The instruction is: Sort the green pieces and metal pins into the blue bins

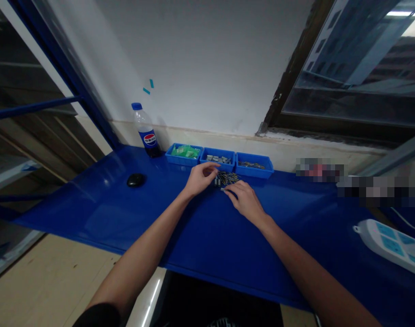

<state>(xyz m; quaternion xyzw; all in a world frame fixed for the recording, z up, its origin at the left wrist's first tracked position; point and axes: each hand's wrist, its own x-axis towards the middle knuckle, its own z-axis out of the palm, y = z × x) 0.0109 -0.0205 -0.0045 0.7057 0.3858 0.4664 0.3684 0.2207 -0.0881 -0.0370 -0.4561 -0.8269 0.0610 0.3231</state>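
Observation:
Three blue bins stand side by side at the wall: the left bin holds green packets, the middle bin small grey pieces, the right bin thin metal pins. In front of them lies a pile of metal pins with a few grey pieces beside it. My left hand is at the pile's left, thumb and fingertips drawn together; anything between them is too small to name. At the pile's near right edge, my right hand pinches a small grey piece.
A cola bottle stands left of the bins on the blue table. Nearer lies a black mouse-like object. A white power strip is at the far right, below blurred items.

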